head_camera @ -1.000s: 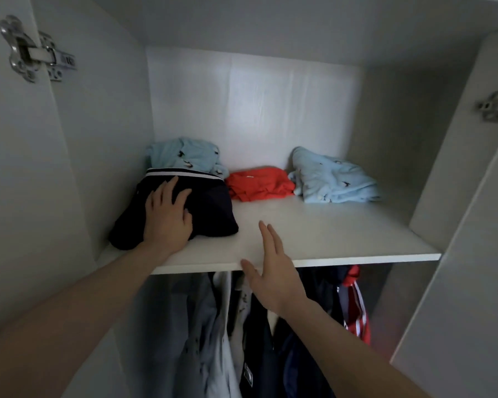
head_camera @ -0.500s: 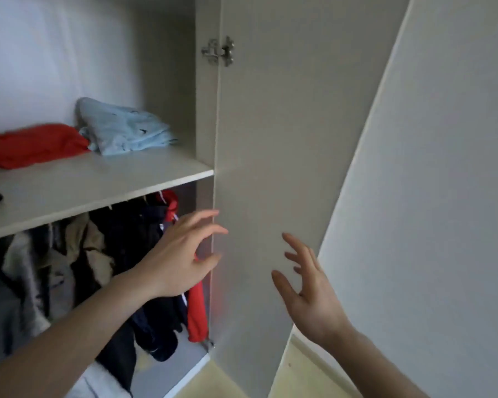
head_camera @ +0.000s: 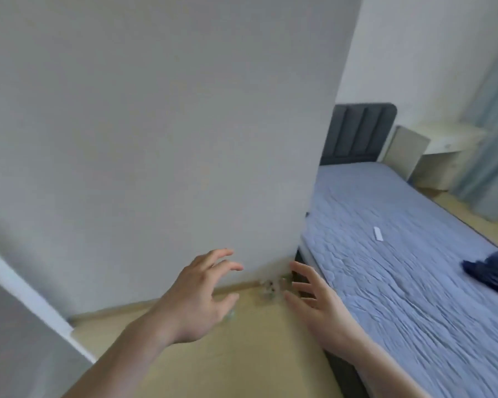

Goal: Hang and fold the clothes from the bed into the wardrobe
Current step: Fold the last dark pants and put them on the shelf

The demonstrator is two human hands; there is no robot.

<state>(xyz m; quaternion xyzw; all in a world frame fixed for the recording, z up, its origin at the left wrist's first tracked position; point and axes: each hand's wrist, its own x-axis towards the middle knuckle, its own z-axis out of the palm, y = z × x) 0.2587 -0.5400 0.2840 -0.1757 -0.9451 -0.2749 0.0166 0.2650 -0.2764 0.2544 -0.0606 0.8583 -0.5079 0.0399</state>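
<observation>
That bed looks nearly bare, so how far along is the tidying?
Mostly done, it seems: the bed carries just one dark blue garment at its right edge, plus a small white item. Nothing is in hand; the left hand and right hand are open and empty. That garment remains.

Two bare, sleeveless forearms

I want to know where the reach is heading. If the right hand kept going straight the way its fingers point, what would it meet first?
Probably the dark bed frame corner beside the grey wall panel; the right hand is empty and depth is unclear.
</observation>
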